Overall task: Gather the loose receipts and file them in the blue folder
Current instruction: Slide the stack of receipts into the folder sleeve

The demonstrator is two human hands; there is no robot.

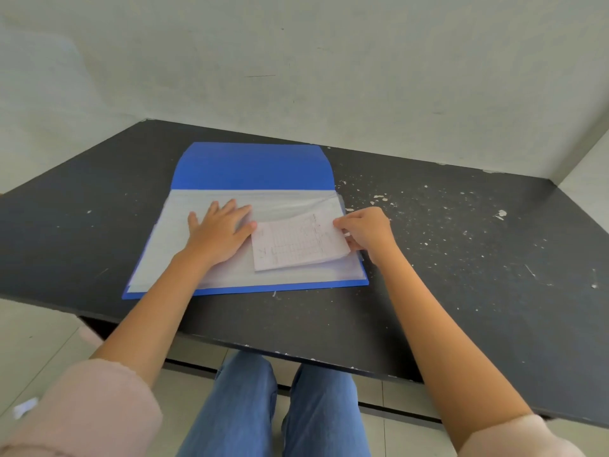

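The blue folder (250, 166) lies open on the black table, its cover flipped away from me and clear plastic sleeves (171, 258) facing up. A stack of white printed receipts (296, 245) lies on the sleeves at the right side. My right hand (365, 230) pinches the stack's right edge between thumb and fingers. My left hand (219, 230) presses flat on the sleeve just left of the receipts, fingers straight and spread.
The black table (461, 258) is flecked with white paint chips on its right half and sits in a corner between pale walls (296, 61). Its front edge runs above my knees in blue jeans (250, 407). A tiled floor (39, 341) lies below.
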